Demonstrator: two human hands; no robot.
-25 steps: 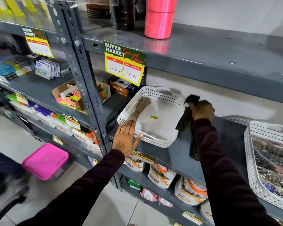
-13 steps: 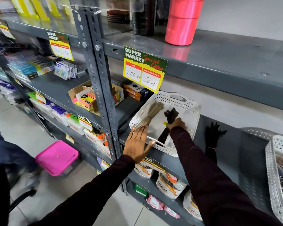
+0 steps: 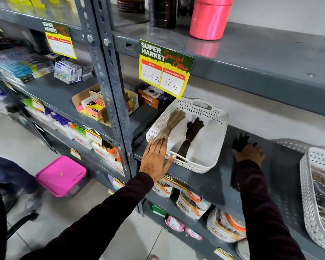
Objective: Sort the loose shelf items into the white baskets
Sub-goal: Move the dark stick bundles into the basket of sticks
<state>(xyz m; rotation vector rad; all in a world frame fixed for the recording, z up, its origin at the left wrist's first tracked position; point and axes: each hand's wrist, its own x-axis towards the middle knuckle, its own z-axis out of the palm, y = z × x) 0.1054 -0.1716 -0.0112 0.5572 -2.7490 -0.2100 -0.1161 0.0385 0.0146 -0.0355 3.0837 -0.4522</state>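
A white perforated basket [image 3: 220, 117] sits tilted on the grey shelf [image 3: 204, 184]. Inside it lie a brown stick bundle [image 3: 174, 122] along the left wall and a black bundle [image 3: 191, 134] in the middle. My left hand [image 3: 155, 158] rests flat against the basket's front-left corner, fingers spread, thumb on the front wall. To the right of the basket, a second black bundle [image 3: 239, 141] lies on the shelf. My right hand [image 3: 250, 153] is closed over it, hiding most of it.
Another white basket [image 3: 308, 184] holding several dark packets stands at the far right. A price sign [image 3: 164, 68] hangs from the upper shelf above the basket. A steel upright [image 3: 109, 72] stands left of my left hand. A pink box [image 3: 61, 175] lies on the floor.
My right hand put the black bundle into the basket, let go, then moved right onto the second black bundle on the shelf. My left hand stayed at the basket's corner.
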